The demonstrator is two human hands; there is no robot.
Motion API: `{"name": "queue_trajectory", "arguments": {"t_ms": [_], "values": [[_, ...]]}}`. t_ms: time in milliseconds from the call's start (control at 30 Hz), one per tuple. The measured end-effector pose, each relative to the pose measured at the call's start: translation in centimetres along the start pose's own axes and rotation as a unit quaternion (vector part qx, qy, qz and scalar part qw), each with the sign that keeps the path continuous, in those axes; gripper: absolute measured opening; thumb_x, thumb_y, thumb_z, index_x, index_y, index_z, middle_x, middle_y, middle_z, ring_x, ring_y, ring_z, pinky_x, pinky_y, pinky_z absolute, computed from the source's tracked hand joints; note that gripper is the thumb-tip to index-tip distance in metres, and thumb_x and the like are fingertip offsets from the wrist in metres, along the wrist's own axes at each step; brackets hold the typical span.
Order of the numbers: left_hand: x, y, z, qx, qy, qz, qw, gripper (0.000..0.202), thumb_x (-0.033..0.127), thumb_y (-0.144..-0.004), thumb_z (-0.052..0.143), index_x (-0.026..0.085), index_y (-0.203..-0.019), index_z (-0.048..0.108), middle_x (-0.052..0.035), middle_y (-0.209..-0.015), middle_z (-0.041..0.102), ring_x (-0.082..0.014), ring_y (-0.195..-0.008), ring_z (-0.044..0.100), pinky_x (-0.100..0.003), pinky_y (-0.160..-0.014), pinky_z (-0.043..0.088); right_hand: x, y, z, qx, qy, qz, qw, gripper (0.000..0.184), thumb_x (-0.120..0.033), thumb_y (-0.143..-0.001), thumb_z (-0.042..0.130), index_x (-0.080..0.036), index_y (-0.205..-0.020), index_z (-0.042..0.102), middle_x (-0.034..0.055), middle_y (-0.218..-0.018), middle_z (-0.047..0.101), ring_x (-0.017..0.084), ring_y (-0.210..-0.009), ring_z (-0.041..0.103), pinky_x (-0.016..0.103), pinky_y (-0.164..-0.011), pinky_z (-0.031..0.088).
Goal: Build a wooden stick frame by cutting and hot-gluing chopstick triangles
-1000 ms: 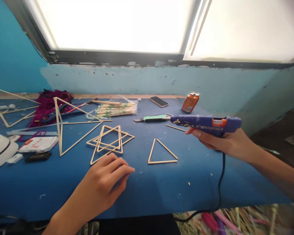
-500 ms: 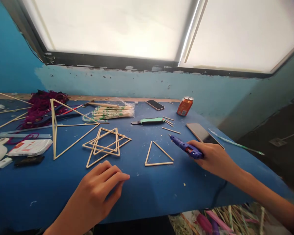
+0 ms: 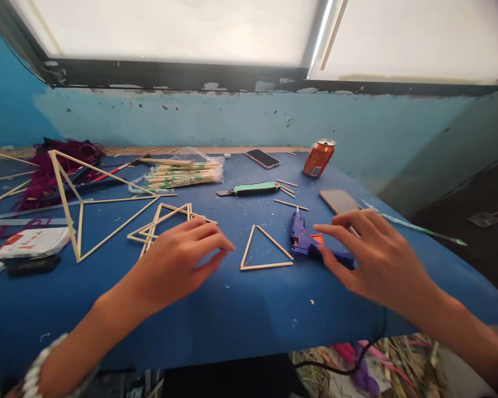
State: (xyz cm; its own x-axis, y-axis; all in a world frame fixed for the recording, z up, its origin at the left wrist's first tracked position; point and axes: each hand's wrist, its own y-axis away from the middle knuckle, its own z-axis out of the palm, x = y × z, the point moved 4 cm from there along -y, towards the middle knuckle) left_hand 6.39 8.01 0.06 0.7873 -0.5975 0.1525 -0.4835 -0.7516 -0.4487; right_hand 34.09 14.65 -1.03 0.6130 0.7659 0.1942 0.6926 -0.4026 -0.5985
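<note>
A purple hot glue gun (image 3: 301, 235) lies on the blue table, nozzle pointing away from me. Just over its handle is my right hand (image 3: 369, 251), fingers apart and holding nothing. My left hand (image 3: 191, 251) hovers with loosely bent, parted fingers, also with nothing in it, and hides part of a star made of sticks (image 3: 160, 221). Between the hands lies a triangle of three wooden sticks (image 3: 266, 266); its right corner shows a small gap. Beyond it rest a green box cutter (image 3: 255, 189) and several short stick pieces (image 3: 290, 205).
At left stands a larger stick frame (image 3: 118, 224) near purple yarn (image 3: 66, 166). A wrapped bundle of chopsticks (image 3: 182, 172), a phone (image 3: 263, 158) and an orange can (image 3: 318, 157) sit toward the wall. Another phone (image 3: 338, 202) lies behind my right hand. A black cord (image 3: 336, 367) hangs off the front edge.
My right hand has let go of the glue gun, which now lies on the table with its nozzle turned away. My left hand has moved up and right, over the star.
</note>
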Motion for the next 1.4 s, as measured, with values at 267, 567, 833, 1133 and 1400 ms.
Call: {"name": "queue_trajectory", "arguments": {"t_ms": [267,567,833,1133,1400], "values": [[-1.2,-4.3,2.2,-0.152,0.020,0.041,0.987,0.015,0.019,-0.100,0.054,0.022,-0.099,0.069,-0.0017,-0.104,0.069,-0.0173,-0.095,0.061,-0.029,-0.082,0.044,-7.7,-2.9,3.1,0.020,-0.134,-0.084,0.987,0.012,-0.013,-0.094,0.061,-0.015,-0.086,0.069,0.0061,-0.085,0.065,0.020,-0.079,0.051,0.039,-0.074,0.038],[-2.8,-4.7,3.9,-0.197,0.079,0.032,0.977,0.007,0.028,-0.095,0.065,0.025,-0.098,0.071,0.0001,-0.101,0.066,-0.0172,-0.098,0.058,-0.028,-0.081,0.042,-7.3,-2.9,3.9,0.009,-0.161,-0.068,0.985,0.012,-0.012,-0.094,0.061,-0.015,-0.086,0.070,0.0063,-0.084,0.065,0.019,-0.079,0.049,0.038,-0.074,0.038],[-3.0,-4.6,4.2,-0.202,0.113,0.028,0.972,0.007,0.030,-0.094,0.066,0.024,-0.096,0.071,0.0002,-0.098,0.066,-0.0174,-0.095,0.055,-0.028,-0.080,0.040,-7.4,-3.0,4.3,0.004,-0.147,-0.056,0.988,0.010,-0.017,-0.093,0.065,-0.019,-0.085,0.070,0.0035,-0.084,0.067,0.019,-0.081,0.052,0.045,-0.091,0.041],[-3.0,-4.7,4.2,-0.216,0.135,0.013,0.967,0.007,0.028,-0.094,0.066,0.022,-0.092,0.069,-0.0006,-0.099,0.064,-0.0172,-0.094,0.054,-0.028,-0.078,0.038,-7.5,-3.1,4.3,-0.016,-0.134,-0.051,0.990,0.016,-0.019,-0.095,0.064,-0.020,-0.079,0.068,0.0014,-0.077,0.065,0.018,-0.078,0.052,0.043,-0.090,0.041],[-3.1,-4.7,4.5,-0.214,0.131,0.013,0.968,0.007,0.030,-0.093,0.068,0.023,-0.092,0.069,0.0002,-0.098,0.064,-0.0169,-0.094,0.053,-0.028,-0.078,0.038,-7.5,-3.3,4.4,-0.021,-0.148,-0.039,0.988,0.019,-0.020,-0.094,0.064,-0.019,-0.076,0.065,0.0008,-0.076,0.064,0.017,-0.078,0.052,0.043,-0.090,0.041]]}}
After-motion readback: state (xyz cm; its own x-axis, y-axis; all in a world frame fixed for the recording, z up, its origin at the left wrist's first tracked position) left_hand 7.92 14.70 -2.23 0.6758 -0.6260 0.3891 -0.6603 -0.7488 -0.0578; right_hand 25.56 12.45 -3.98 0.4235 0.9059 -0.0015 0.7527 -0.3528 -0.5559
